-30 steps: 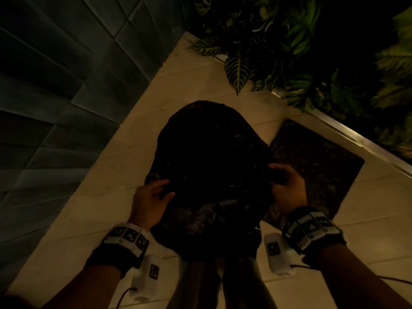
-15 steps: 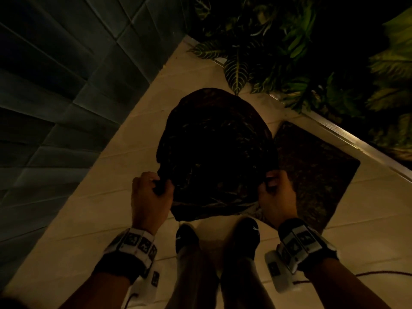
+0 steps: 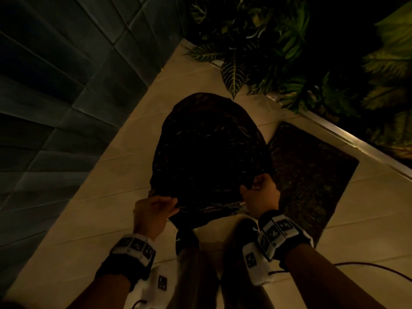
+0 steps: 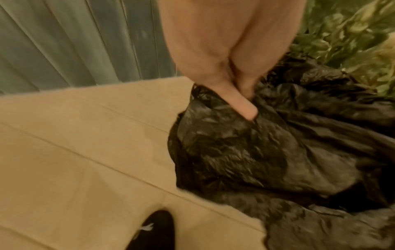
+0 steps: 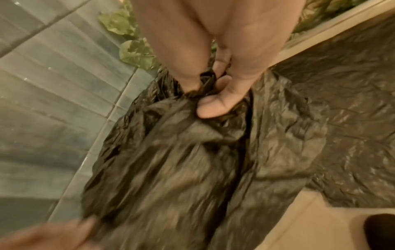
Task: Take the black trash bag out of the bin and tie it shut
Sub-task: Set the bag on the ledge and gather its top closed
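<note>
— Progress so far?
— I'm holding the crinkled black plastic trash bag (image 3: pixel 211 157) over the pale tiled floor (image 3: pixel 100 197), apparently out of any bin. My left hand (image 3: pixel 153 210) and right hand (image 3: pixel 259 192) are each pinching bunched rim plastic. No knot yet.
— Anything unclear?
— Dim light is hiding the bag's mouth; no bin showing.

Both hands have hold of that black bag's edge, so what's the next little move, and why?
Probably bring the two hands together over the middle. The left hand and the right hand each pinch a gathered bit of the black trash bag on opposite sides, with no knot showing yet, so the ends must meet to cross.
</note>
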Demonstrator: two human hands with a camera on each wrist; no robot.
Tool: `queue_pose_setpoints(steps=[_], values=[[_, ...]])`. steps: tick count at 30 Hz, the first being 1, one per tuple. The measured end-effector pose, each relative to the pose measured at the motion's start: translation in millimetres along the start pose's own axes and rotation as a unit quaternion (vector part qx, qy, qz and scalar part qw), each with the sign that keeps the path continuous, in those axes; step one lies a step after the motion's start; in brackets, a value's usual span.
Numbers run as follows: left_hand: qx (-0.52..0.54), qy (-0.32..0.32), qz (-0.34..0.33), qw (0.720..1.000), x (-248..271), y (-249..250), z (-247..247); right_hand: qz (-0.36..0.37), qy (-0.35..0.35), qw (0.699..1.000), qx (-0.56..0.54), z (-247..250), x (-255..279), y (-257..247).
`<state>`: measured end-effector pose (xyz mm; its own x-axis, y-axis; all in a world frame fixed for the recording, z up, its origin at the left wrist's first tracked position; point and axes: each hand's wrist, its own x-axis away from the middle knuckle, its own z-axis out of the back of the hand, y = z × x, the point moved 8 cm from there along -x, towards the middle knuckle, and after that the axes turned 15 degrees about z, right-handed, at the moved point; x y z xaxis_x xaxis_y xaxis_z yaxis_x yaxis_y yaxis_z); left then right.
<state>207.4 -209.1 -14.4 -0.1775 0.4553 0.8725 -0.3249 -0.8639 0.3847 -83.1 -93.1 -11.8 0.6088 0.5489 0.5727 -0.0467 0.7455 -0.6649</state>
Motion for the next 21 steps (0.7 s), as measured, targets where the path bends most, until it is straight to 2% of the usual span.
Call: queue_pose_setpoints(steps=[3, 5, 8, 9, 10, 12, 13, 14, 15, 16, 17, 18, 19, 21], values=[[-0.029, 0.065, -0.037, 0.997, -3, -4, 21, -0.018, 0.021, 0.999, -0.025, -3, -2, 4], [-0.133, 0.127, -0.044, 0.982, -8, -11, 39, -0.03, 0.027, 0.999, -0.027, -5, -6, 6], [-0.277, 0.129, -0.016, 0.952, -19, -22, 43, -0.023, 0.019, 0.999, 0.013, -7, -12, 4], [-0.337, 0.122, 0.001, 0.934, -21, -23, 39, -0.015, 0.019, 0.999, 0.023, -7, -12, 2], [-0.418, 0.103, 0.02, 0.903, -22, -21, 33, -0.002, 0.018, 0.999, 0.036, -8, -13, 0], [-0.572, 0.031, 0.059, 0.817, -12, -13, 14, 0.044, 0.008, 0.998, 0.054, -11, -14, -5], [-0.619, 0.001, 0.04, 0.784, -1, 2, 1, 0.073, 0.0, 0.996, 0.057, -14, -15, -7], [-0.629, -0.015, -0.026, 0.777, 10, 25, -16, 0.103, -0.006, 0.993, 0.06, -15, -15, -10], [-0.612, -0.016, -0.117, 0.782, 27, 53, -37, 0.129, -0.008, 0.99, 0.06, -16, -15, -12], [-0.557, -0.025, -0.203, 0.805, 45, 79, -59, 0.15, -0.005, 0.987, 0.06, -16, -14, -14], [-0.486, -0.046, -0.26, 0.833, 61, 98, -81, 0.168, 0.006, 0.984, 0.064, -14, -14, -16], [-0.454, -0.079, -0.279, 0.843, 68, 105, -104, 0.182, 0.021, 0.98, 0.075, -10, -14, -17], [-0.47, -0.108, -0.276, 0.831, 70, 107, -129, 0.192, 0.037, 0.977, 0.085, -6, -13, -19], [-0.581, -0.132, -0.232, 0.769, 53, 91, -173, 0.21, 0.049, 0.972, 0.091, -2, -14, -22]])
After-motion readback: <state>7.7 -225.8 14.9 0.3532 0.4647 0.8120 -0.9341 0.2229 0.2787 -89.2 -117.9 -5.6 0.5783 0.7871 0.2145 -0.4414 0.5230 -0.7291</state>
